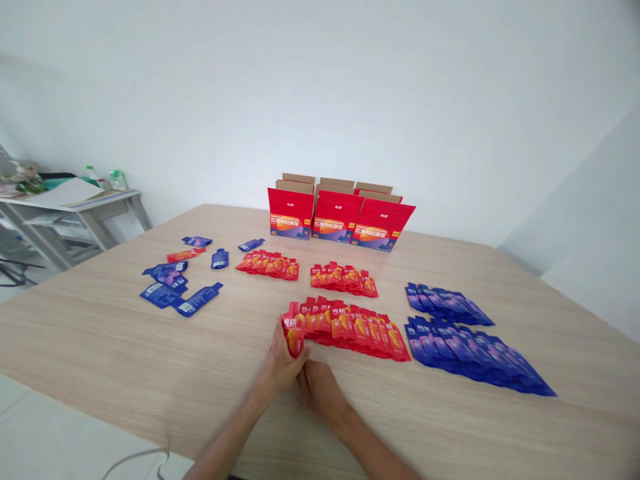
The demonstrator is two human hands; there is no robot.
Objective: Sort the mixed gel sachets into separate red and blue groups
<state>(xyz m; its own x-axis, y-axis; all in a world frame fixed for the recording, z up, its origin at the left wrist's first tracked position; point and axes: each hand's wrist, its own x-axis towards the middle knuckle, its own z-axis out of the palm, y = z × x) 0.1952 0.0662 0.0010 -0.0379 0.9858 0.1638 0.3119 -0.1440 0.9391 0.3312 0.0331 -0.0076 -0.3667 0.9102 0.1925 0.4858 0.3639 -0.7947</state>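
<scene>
My left hand [281, 365] is closed around a red spouted pouch [293, 328], held roughly upright above the tabletop; whether more pouches sit behind it I cannot tell. Just below and to the right, my right hand [323, 390] has its fingers curled in against my left thumb, and what they grip, if anything, is hidden. Beside the held pouch, a long overlapping row of red pouches [360, 328] lies flat. Two smaller groups of red pouches lie behind it, one on the left [270, 265] and another on the right [344, 279].
Three open red cartons [336, 217] stand side by side at the back, flaps raised. Blue pouches lie in a short row [447, 303] and a longer row [473, 352] at right. Loose blue pouches [165, 283] and a red one [185, 255] are scattered left. A white wall rises behind.
</scene>
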